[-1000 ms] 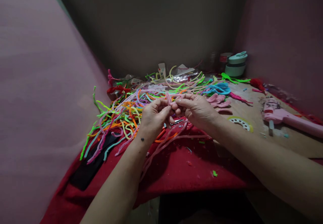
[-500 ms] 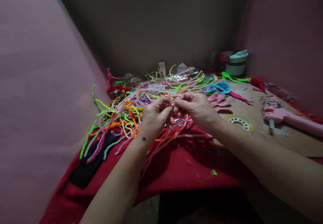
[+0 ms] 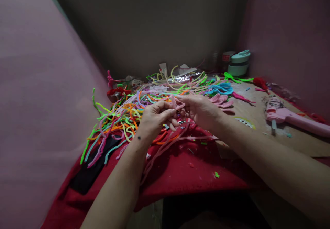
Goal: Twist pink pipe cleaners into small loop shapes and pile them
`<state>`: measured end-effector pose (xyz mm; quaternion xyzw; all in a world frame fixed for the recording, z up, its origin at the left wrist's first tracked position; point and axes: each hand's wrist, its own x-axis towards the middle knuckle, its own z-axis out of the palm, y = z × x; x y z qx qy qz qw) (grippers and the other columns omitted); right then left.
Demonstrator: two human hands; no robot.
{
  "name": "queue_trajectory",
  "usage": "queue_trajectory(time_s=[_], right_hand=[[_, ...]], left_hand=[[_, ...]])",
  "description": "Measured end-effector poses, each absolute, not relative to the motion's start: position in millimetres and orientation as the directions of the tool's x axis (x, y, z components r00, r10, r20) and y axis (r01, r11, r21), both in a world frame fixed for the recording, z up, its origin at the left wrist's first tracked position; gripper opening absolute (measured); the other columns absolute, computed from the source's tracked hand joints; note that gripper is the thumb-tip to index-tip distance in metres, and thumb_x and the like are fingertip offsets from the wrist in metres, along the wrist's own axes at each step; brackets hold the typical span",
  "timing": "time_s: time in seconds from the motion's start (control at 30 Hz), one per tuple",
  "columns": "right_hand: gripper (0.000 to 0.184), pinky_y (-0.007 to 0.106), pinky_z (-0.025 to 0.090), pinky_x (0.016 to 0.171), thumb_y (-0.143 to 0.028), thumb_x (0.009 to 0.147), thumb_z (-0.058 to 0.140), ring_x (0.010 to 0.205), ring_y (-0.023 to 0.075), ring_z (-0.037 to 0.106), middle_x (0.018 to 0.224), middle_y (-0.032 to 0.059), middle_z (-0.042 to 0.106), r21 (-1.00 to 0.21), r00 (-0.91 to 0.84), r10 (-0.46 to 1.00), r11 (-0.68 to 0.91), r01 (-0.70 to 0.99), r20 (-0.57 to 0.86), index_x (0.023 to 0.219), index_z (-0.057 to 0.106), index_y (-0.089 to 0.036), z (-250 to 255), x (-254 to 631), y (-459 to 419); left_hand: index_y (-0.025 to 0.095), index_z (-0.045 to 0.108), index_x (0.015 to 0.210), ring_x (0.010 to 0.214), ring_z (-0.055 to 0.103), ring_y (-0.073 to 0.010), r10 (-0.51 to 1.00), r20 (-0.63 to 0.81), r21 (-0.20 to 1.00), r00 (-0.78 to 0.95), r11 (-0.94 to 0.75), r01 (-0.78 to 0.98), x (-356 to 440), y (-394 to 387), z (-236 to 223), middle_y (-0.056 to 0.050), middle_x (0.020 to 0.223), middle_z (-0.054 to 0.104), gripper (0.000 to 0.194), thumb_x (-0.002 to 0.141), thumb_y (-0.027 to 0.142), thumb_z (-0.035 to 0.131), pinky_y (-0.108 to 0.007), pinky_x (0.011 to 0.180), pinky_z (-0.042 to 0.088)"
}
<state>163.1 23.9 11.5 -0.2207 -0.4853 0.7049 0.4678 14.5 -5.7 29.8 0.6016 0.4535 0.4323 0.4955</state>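
Observation:
Between my two hands is a pink pipe cleaner point(image 3: 174, 101), bent into a narrow loop that stands up above the fingers. My left hand point(image 3: 156, 117) pinches its lower part between thumb and fingers. My right hand point(image 3: 199, 110) grips its right side, with the fingertips partly hidden behind the loop. Just behind my right hand lie several folded pink pipe-cleaner loops point(image 3: 221, 100). Below the hands, long pink pipe cleaners point(image 3: 165, 150) trail over the red cloth point(image 3: 190, 177). The metal tips of a tool point(image 3: 182, 122) show under the fingers.
A tangled heap of colourful pipe cleaners point(image 3: 126, 115) covers the left and back. On the cardboard point(image 3: 296, 143) at right lie a pink glue gun point(image 3: 291, 115) and a tape roll point(image 3: 244, 121). A mint-green container point(image 3: 239, 64) stands behind; a black cloth-like piece point(image 3: 86, 174) lies front left.
The pink loop has spread into a wider shape between the fingers. My right hand has turned slightly and its fingers have shifted along the loop. The whole view has moved a little.

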Motion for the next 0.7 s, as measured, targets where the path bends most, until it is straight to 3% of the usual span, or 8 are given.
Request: queue_trajectory(time_s=[0.13,0.43,0.7], right_hand=[[0.017,0.023,0.037,0.050,-0.026,0.067,0.066,0.050,0.0087,0.046,0.055,-0.0013,0.053,-0.872,-0.515,0.852,-0.177,-0.457,0.097,0.058,0.059,-0.015,12.1,164.1,25.0],[0.017,0.024,0.042,0.057,-0.022,0.074,0.059,0.056,0.0111,0.052,0.058,0.0017,0.058,-0.839,-0.551,0.804,-0.130,-0.528,0.223,0.060,0.064,-0.013,9.8,164.1,25.8],[0.017,0.025,0.044,0.059,-0.020,0.073,0.059,0.054,0.0109,0.054,0.056,0.0017,0.058,-0.815,-0.518,0.840,-0.182,-0.550,0.163,0.058,0.061,-0.012,4.1,164.2,31.0]], left_hand=[[0.013,0.056,0.075,0.043,0.060,-0.0132,0.944,0.002,0.992,0.331,-0.042,0.116,9.7,-3.6,29.5,-0.002,0.056,0.063,0.015,0.071,0.024,0.065,-0.021,0.039,0.049],[0.014,0.054,0.079,0.038,0.059,-0.0139,0.859,-0.066,0.993,0.507,0.008,0.117,-5.2,-4.7,36.8,-0.003,0.055,0.065,0.018,0.075,0.029,0.063,-0.018,0.035,0.044],[0.013,0.053,0.077,0.050,0.062,-0.0125,0.895,-0.061,0.948,0.441,-0.087,0.308,-8.0,0.1,38.6,-0.001,0.061,0.063,0.018,0.073,0.028,0.063,-0.019,0.042,0.049]])
